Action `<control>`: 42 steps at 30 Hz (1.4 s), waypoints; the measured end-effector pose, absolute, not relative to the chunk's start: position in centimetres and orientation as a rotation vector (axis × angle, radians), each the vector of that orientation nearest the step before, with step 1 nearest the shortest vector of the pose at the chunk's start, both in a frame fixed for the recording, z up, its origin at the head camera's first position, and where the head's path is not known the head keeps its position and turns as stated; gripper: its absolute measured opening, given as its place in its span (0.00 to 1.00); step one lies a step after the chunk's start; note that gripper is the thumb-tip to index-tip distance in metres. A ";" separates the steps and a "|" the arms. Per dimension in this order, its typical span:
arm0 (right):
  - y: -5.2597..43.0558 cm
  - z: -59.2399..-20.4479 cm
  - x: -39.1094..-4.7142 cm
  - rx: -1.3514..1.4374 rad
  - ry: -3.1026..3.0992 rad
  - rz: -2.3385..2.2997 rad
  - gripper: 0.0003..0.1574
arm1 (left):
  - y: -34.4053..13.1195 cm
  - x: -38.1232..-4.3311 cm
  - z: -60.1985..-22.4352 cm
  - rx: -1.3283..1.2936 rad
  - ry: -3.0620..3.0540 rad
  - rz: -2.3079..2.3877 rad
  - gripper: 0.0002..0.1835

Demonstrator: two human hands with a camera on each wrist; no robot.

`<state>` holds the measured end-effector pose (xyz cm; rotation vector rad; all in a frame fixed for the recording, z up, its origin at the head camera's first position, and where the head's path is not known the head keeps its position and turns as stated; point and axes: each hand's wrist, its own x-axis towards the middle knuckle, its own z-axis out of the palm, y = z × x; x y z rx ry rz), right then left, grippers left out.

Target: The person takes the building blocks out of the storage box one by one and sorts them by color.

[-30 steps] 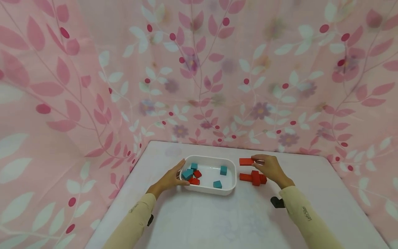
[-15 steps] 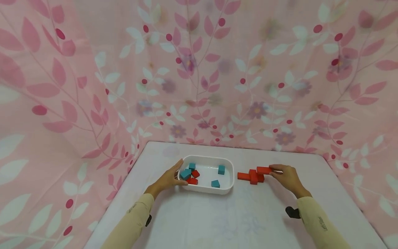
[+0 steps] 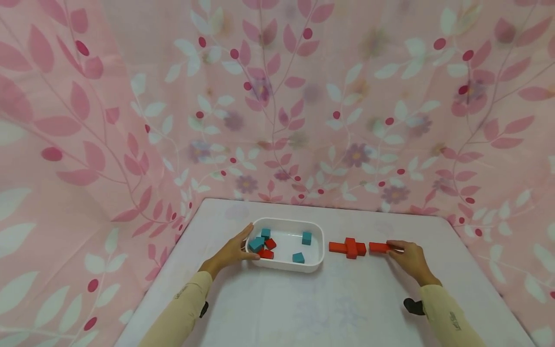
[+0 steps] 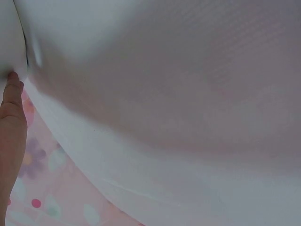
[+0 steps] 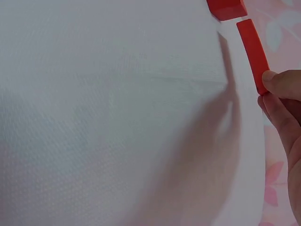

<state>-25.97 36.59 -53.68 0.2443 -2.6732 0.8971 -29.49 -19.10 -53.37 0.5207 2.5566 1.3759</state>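
My right hand (image 3: 409,259) pinches one end of a long red block (image 3: 378,247) between thumb and fingertips. In the right wrist view that red block (image 5: 251,52) slants, and a small gap parts it from another red block (image 5: 227,8). Left of the held block lies a row of red blocks (image 3: 337,247) with one block (image 3: 351,248) set crosswise. My left hand (image 3: 230,251) rests against the left end of a white tray (image 3: 288,265), its thumb by the front wall and fingers at the left side. The left wrist view shows only part of that hand (image 4: 13,122).
Inside the tray lie several teal blocks (image 3: 306,238) and red blocks (image 3: 266,254), mostly bunched at its left. A white cloth covers the table (image 3: 321,308). Pink floral curtains (image 3: 277,96) rise behind the table and along its sides.
The right hand has carried the red block rightward and toward me, from behind the red row to its right end. The left hand stays at the tray. The view has shifted slightly.
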 end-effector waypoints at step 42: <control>33.6 -52.9 -26.9 0.119 -2.864 1.009 0.30 | -19.1 -29.3 -53.2 0.519 2.549 1.394 0.60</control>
